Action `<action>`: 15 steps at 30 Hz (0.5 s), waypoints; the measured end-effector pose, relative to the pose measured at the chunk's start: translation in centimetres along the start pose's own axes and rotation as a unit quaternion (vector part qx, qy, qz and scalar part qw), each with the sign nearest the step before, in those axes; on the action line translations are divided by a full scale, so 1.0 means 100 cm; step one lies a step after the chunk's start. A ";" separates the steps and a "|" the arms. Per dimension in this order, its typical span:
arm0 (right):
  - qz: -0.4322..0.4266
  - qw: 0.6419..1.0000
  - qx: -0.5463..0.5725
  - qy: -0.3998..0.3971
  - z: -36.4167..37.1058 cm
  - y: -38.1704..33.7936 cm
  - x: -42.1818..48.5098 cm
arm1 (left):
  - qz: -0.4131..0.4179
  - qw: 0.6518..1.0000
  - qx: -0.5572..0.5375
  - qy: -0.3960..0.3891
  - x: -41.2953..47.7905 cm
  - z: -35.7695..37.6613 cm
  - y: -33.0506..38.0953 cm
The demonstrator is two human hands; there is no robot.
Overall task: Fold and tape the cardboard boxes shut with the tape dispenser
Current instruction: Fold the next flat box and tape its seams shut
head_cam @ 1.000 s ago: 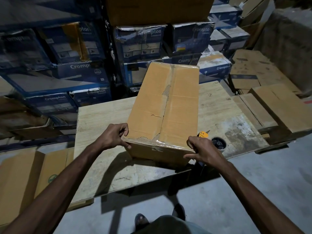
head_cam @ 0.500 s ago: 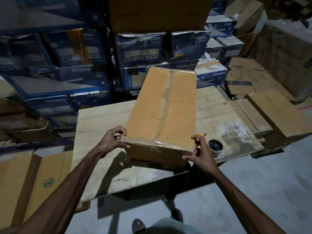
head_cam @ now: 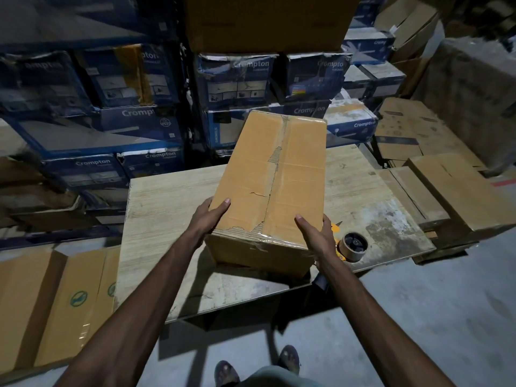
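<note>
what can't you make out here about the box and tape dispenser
Head: tape dispenser, only its roll shows clearly; the right hand covers most of the body.
Head: left hand, its fingers are hidden behind the left side of the cardboard box.
Head: the box's far end and underside, hidden by the box itself; taping there unknown.
Head: blue cartons, small print blurred.
</note>
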State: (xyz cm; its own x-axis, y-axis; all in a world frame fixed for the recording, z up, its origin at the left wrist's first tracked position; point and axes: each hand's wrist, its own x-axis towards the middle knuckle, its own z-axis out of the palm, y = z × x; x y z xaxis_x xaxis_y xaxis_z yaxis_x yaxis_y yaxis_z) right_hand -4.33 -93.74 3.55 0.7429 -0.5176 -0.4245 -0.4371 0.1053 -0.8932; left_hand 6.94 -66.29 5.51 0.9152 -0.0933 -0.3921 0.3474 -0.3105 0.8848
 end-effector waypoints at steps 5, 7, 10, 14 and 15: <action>-0.019 1.000 0.008 0.023 0.003 0.003 0.000 | -0.021 0.999 -0.034 -0.015 -0.007 0.003 0.002; -0.020 1.000 0.013 0.014 0.004 0.002 0.000 | -0.012 0.999 -0.032 -0.012 -0.007 0.003 0.002; -0.002 0.999 0.053 -0.010 0.002 0.004 -0.003 | -0.027 0.998 -0.057 -0.017 -0.013 0.003 0.003; 0.029 0.995 0.078 -0.047 -0.003 0.015 -0.026 | -0.050 0.994 -0.081 -0.045 -0.039 -0.004 -0.014; 0.030 0.995 0.081 -0.052 -0.005 0.018 -0.038 | -0.060 0.993 -0.086 -0.048 -0.047 -0.007 -0.025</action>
State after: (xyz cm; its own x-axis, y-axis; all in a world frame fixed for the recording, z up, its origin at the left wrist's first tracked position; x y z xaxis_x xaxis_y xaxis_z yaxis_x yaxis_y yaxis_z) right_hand -8.24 -92.00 3.60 0.7698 -0.4175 -0.4828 -0.4003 0.2733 -0.8747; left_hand 1.90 -64.39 5.36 0.8444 -0.1586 -0.5117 0.4896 -0.1594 0.8572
